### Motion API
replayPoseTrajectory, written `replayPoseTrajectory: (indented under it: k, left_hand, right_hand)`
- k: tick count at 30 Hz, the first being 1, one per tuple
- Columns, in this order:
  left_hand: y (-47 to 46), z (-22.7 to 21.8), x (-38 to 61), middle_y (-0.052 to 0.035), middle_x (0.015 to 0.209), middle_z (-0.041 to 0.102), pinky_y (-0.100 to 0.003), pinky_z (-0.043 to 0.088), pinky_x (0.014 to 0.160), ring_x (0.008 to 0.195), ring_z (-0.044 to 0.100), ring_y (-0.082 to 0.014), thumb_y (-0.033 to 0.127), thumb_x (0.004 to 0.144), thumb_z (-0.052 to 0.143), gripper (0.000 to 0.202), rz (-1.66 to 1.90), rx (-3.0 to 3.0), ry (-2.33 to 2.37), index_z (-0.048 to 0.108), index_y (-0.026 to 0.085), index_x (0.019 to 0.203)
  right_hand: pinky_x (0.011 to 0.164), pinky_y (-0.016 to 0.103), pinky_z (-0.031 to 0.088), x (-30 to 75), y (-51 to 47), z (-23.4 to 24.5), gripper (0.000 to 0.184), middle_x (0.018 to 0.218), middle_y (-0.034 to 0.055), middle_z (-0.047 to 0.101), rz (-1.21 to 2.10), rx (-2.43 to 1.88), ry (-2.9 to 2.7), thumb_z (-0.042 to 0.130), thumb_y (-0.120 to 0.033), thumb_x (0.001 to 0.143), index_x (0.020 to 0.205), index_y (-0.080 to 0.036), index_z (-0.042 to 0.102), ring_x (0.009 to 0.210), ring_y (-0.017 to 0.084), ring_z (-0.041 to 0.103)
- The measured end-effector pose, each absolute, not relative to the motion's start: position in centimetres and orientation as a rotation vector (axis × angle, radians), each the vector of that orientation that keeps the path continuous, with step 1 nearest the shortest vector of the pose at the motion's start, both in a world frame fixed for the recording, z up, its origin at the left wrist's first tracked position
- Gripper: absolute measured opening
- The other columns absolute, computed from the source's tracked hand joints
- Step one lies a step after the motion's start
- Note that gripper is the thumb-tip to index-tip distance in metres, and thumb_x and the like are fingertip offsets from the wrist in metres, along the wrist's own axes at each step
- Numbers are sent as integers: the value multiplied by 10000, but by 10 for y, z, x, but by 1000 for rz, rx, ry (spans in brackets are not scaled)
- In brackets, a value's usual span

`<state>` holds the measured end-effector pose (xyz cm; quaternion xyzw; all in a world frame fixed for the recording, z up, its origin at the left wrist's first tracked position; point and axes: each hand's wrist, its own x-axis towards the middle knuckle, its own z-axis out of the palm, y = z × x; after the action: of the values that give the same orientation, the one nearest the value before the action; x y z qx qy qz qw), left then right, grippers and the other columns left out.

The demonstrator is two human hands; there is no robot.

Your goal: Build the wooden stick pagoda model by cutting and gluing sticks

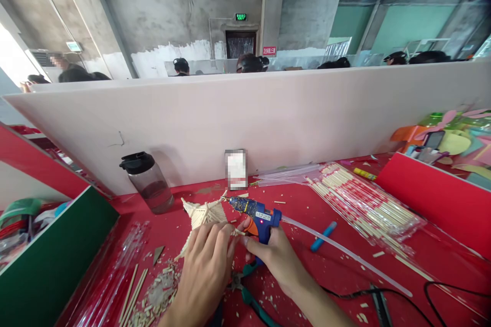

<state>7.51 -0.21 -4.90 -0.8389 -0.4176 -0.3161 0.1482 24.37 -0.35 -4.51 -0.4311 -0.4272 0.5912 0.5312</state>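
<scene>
My right hand is wrapped around the handle of a blue hot glue gun with an orange trigger, its nozzle pointing left. A long translucent glue stick runs out of its back. My left hand is closed over the near right part of a star-shaped piece built of pale wooden sticks, which lies on the red table; its fingertips are partly hidden. The nozzle is over the star's far right point. Teal-handled pliers lie under my hands, partly covered.
Beside a white partition stand a water bottle and a small upright blurred card or screen. Bagged sticks and a blue marker lie right. Stick scraps lie left; a black cable crosses the near right.
</scene>
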Motion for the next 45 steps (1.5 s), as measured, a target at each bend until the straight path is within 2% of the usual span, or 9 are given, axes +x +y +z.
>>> replayPoseTrajectory:
  k: [6,18,24,29,38,45]
  left_hand:
    - [-3,-53,74,-76,963,685,-376,438,811,867,607,-246,173,988,463,237,-934,-2450,-1179,544,196,1210]
    - [-2,-50,77,-57,938,671,-354,428,792,839,600,-232,164,999,475,241,-942,-2428,-1196,525,182,1234]
    - [-3,-48,78,-61,948,671,-356,426,799,853,595,-234,125,982,474,256,-948,-2464,-1156,529,163,1229]
    - [-2,-51,77,-62,964,668,-360,414,814,853,587,-234,106,975,470,276,-938,-2466,-1148,531,168,1237]
    - [-1,-50,75,-54,949,659,-350,405,817,853,575,-229,129,979,507,270,-968,-2488,-1143,531,165,1245]
    - [-2,-49,76,-44,916,660,-339,403,809,833,579,-212,99,976,487,247,-1009,-2510,-1119,544,166,1207]
  right_hand:
    - [580,264,475,244,-3,-47,200,597,-34,598,1404,-1030,-1043,764,-315,740,902,-213,703,618,185,589]
    - [589,251,440,244,-4,-45,173,607,-38,592,1441,-1023,-1010,788,-303,724,789,-193,671,590,151,533]
    - [582,255,419,243,-4,-47,173,562,-47,578,1425,-1052,-992,775,-292,734,847,-192,692,572,154,521]
    - [585,238,404,243,-4,-44,163,612,-57,572,1433,-1011,-985,788,-243,711,820,-196,676,595,135,501]
    - [573,240,382,243,-4,-44,140,609,-53,546,1435,-1010,-984,770,-255,730,789,-195,658,590,132,467]
    - [568,241,381,242,-4,-45,176,599,-57,542,1446,-1001,-979,759,-263,743,889,-191,693,585,136,466]
